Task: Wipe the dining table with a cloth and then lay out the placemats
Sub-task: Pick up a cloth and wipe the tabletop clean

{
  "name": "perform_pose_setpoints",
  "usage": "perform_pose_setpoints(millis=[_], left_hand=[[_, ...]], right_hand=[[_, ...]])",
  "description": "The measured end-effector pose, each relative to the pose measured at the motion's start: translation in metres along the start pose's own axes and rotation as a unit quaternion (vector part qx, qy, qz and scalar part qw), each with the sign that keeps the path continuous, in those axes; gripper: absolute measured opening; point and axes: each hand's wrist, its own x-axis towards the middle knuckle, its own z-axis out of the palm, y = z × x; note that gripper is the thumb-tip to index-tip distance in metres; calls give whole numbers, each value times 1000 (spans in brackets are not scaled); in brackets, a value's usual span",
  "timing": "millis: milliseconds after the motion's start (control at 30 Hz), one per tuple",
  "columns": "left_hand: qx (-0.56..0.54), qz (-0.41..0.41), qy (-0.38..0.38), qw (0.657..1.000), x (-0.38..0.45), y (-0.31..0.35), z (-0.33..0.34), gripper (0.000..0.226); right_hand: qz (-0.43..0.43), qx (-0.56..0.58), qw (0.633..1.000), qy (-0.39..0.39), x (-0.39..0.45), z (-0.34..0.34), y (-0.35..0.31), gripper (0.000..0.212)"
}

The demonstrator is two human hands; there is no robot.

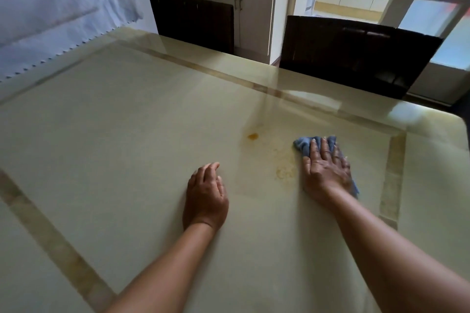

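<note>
A glossy cream dining table [127, 134] with a tan inlaid border fills the view. My right hand [326, 170] lies flat on a blue cloth [304, 146], pressing it onto the table near the right border strip. The cloth shows past my fingertips and at the wrist. An orange spot [253, 136] and a pale yellowish smear [284, 173] mark the surface just left of the cloth. My left hand [206, 195] rests on the table to the left of the smear, fingers loosely curled, holding nothing. No placemats are in view.
Two dark chairs [193, 20] [356, 56] stand at the table's far edge. A white fabric with a zigzag edge [50, 20] hangs at the far left. A white cabinet [241, 2] and a doorway lie behind.
</note>
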Motion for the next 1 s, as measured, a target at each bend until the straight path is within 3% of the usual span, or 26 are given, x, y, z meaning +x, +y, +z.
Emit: perform_pose_setpoints(millis=[67,233,400,467,567,633,700,767,900,1000], left_hand=[[-15,-1,-1,1000,0,1,-1,64],[-131,-20,8,991,2,-5,-11,67],[-133,-36,-3,990,1,-4,-11,71],[-119,-34,1,992,2,-4,-8,69],[-99,-37,2,994,3,-5,-5,69],[-73,-32,-2,997,4,-6,-3,67],[-36,-30,-6,999,6,-5,-2,64],[12,-26,-4,1000,11,-5,0,60],[52,-67,0,996,45,8,4,52],[13,-88,-1,996,80,31,21,43]], right_hand=[[-41,0,999,-12,-12,5,-28,58],[-288,12,955,-66,-78,34,-120,58],[-379,-28,921,-89,-38,28,-97,59],[-344,-23,936,-72,2,16,-77,60],[-177,20,984,-13,51,0,-46,51],[-72,35,997,6,65,-2,-45,53],[-23,40,999,2,64,2,-68,54],[-75,35,996,-18,48,10,-99,55],[-304,2,951,-49,29,23,-130,52],[-354,-26,933,-66,55,19,-123,54]])
